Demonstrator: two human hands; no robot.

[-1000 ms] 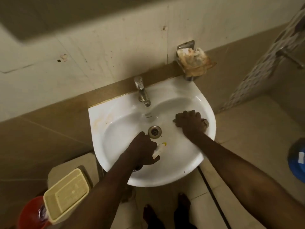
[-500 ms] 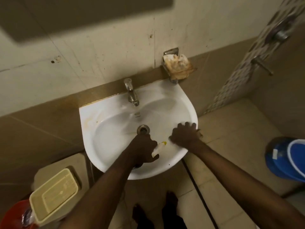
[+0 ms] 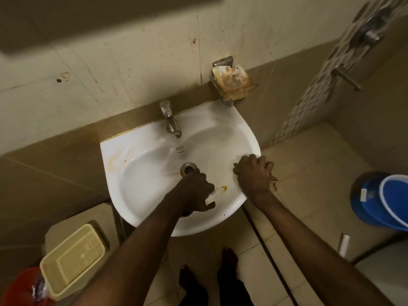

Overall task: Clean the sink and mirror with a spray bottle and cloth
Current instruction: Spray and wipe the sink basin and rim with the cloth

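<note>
Head view, straight down on white sink (image 3: 141, 186); drain (image 3: 188, 169) taken as landmark.

Left hand (image 3: 195, 193) just below drain, over basin floor. Fingers curled round spray bottle (image 3: 216, 193); only pale nozzle with yellow tip visible, pointing right of drain. Bottle body hidden under palm.

Right hand (image 3: 254, 173) right of drain, on basin's right rim. Grip closed over cloth (image 3: 272, 175): only a dark edge and loose threads visible past knuckles, hanging outside rim. Cloth colour and size hard to judge, probably small dark rag.

Tap (image 3: 171, 120) above drain, at back of basin. Brownish staining on flat ledge left of drain. Soap holder (image 3: 231, 82) on wall, above and right of drain. Mirror not clearly in view.

Handling notes: cloth soft, limp, likely damp; bunch under flat fingers, press to glazed surface, expect easy sliding. Bottle light, rigid plastic, possibly slick when wet; hold round neck, index finger on trigger. Basin glaze hard and slippery.

Judgement: sink wiping under way, left ledge stain not yet dealt with, mirror still to do.
</note>
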